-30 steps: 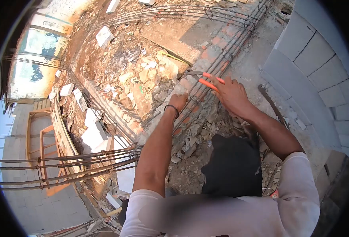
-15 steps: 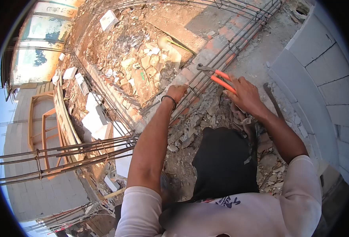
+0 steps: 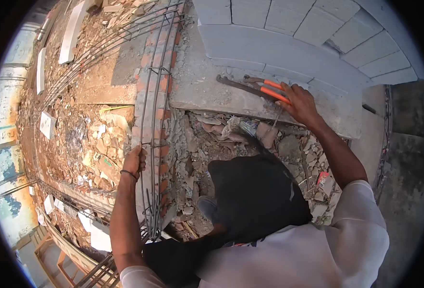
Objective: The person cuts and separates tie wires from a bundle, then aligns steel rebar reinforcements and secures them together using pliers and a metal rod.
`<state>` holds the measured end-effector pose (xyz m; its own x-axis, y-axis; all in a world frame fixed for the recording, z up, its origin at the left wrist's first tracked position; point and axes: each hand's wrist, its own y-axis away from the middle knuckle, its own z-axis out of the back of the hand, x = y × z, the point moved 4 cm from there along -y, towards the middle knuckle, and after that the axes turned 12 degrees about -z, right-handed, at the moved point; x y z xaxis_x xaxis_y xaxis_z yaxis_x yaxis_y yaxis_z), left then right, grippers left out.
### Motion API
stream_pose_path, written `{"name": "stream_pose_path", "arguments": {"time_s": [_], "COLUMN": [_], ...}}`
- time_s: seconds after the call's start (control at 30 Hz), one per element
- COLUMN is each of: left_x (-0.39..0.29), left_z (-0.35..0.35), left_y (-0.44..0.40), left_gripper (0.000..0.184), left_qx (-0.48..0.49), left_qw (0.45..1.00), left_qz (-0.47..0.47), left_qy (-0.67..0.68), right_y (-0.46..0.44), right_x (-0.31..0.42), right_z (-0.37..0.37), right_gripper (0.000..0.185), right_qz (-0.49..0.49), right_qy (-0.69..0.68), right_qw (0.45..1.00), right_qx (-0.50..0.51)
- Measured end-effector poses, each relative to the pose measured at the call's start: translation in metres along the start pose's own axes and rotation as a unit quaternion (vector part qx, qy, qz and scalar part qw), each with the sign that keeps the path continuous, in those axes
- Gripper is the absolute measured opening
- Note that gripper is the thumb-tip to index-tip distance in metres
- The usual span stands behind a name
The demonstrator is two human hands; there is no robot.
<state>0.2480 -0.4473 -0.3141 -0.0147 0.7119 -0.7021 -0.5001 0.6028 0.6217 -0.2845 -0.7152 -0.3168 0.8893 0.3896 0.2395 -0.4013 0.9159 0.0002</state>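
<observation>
My right hand (image 3: 301,104) is closed around the orange handles of a pair of pincers (image 3: 272,90), held over the concrete ledge on the right. The pincers' dark jaws point left. Just beside them is a dark metal bar (image 3: 243,86) with a notched end, partly behind the handles; whether my right hand touches it I cannot tell. My left hand (image 3: 134,161), with a dark band at the wrist, is closed on the left side of a rebar cage (image 3: 150,103). This cage of long bars and ties lies along a strip of bricks (image 3: 165,101).
Broken rubble (image 3: 197,158) fills the trench around my legs. A grey block wall (image 3: 289,36) rises beyond the concrete ledge (image 3: 197,91). More rebar (image 3: 111,41) runs off at upper left, near white blocks (image 3: 48,125) and loose debris. A wooden frame (image 3: 53,257) stands lower left.
My view has swung to the right. The pincers have moved from above the rebar cage to over the concrete ledge, near the dark bar. My left hand stays on the cage.
</observation>
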Motion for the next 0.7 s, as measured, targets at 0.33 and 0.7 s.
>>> {"name": "stream_pose_path", "arguments": {"time_s": [0.33,0.7], "left_x": [0.006,0.023], "left_z": [-0.001,0.004], "left_y": [-0.004,-0.019], "left_gripper": [0.029,0.033], "left_qx": [-0.032,-0.035], "left_qw": [0.996,0.998], "left_qz": [-0.081,-0.055], "left_qy": [-0.027,0.022], "right_y": [0.010,0.133], "right_x": [-0.052,0.006], "right_z": [-0.045,-0.058], "right_gripper": [0.056,0.023], "right_qz": [-0.039,-0.147], "right_qy": [0.015,-0.134], "right_qw": [0.998,0.959], "right_qx": [0.039,0.203]}}
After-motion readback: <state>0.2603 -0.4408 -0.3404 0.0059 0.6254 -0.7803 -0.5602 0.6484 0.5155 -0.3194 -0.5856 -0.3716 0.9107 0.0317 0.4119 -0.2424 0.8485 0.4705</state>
